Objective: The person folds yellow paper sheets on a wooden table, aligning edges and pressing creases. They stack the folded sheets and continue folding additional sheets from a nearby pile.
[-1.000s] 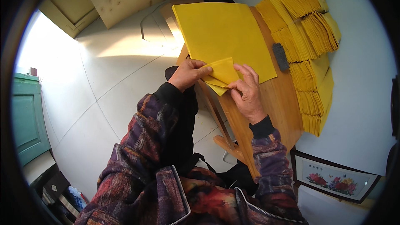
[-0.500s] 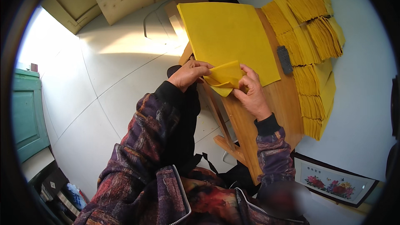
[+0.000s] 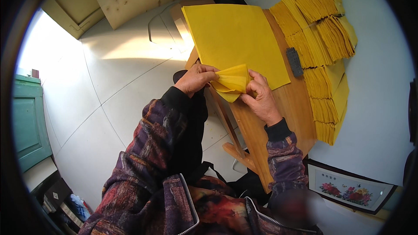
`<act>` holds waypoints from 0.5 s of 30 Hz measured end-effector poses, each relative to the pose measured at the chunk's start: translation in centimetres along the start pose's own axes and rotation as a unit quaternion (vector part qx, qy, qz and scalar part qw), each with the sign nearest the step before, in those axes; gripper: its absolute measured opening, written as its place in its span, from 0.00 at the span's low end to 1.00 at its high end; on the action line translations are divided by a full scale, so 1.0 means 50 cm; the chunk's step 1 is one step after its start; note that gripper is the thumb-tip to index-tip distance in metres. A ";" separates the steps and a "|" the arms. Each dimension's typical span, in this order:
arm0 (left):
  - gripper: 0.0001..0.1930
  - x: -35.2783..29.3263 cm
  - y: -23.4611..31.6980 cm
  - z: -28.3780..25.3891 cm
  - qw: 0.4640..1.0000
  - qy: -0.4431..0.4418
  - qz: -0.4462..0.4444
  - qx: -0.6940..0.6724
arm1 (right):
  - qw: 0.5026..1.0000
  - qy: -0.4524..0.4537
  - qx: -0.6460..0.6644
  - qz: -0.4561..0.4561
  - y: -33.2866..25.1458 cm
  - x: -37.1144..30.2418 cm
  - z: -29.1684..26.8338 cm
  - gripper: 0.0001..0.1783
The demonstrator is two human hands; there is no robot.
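Observation:
Between my hands is a small folded piece of yellow paper (image 3: pixel 232 80), its layers gathered at the left end and fanned out toward the right. My left hand (image 3: pixel 197 79) pinches the gathered end between thumb and fingers. On the opposite side my right hand (image 3: pixel 262 99) has its thumb and fingertips closed on the fanned edge. Both hands hover over the near left edge of a wooden table (image 3: pixel 270 122). Just beyond them lies a flat stack of large yellow paper sheets (image 3: pixel 235 35).
Bundles of folded yellow paper (image 3: pixel 324 61) are piled along the table's right side by the wall. A dark grey block (image 3: pixel 294 62) sits between them and the sheets. A framed flower picture (image 3: pixel 348 189) stands at the lower right. Left is a tiled floor (image 3: pixel 100 100) and a green cabinet (image 3: pixel 31 122).
The folded paper has spread into a fuller fan, with its layers more visible. Both hands keep nearly the same place and grip. The view has shifted slightly.

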State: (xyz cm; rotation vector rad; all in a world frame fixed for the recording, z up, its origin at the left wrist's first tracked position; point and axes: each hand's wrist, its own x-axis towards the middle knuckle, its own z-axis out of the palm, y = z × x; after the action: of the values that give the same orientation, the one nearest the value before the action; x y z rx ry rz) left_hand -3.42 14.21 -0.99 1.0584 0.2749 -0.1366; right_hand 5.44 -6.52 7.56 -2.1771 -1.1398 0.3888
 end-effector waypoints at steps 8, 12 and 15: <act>0.13 0.002 -0.002 0.000 1.000 0.006 0.007 0.010 | 1.000 0.002 0.003 -0.001 -0.001 0.000 0.003 0.11; 0.13 0.001 -0.003 0.000 1.000 0.003 0.006 0.003 | 1.000 0.004 0.005 -0.002 -0.002 -0.002 0.003 0.11; 0.12 0.000 -0.001 0.002 1.000 0.005 0.006 0.008 | 1.000 0.006 0.004 -0.002 -0.002 -0.002 0.003 0.11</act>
State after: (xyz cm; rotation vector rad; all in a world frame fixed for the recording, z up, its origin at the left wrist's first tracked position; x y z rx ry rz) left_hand -3.41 14.12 -0.99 1.0762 0.2773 -0.1234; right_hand 5.25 -6.49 7.51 -2.1668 -1.1340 0.3787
